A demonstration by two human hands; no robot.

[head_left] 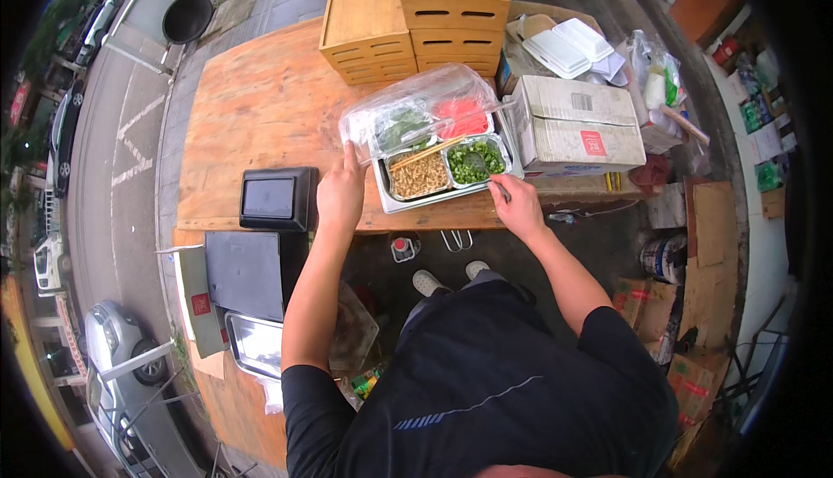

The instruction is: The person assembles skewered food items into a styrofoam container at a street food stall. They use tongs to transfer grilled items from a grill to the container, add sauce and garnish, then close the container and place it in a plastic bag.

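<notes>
A steel tray [387, 199] with several compartments sits at the near edge of a wooden table [260, 105]. It holds brown bits, chopped greens [475, 162], leafy greens and something red. A clear plastic cover [416, 101] is lifted over its far side. My left hand [340, 193] has its fingers on the cover's left edge. My right hand [517, 206] rests at the tray's near right corner, pinching a thin metal utensil handle. A pair of chopsticks [425, 154] lies across the tray.
Stacked wooden boxes [408, 18] stand at the table's far side. A cardboard box [573, 127] and white foam containers [568, 46] lie right of the tray. A black device [278, 198] sits at the left, a black box [252, 274] below it. Cartons litter the ground at right.
</notes>
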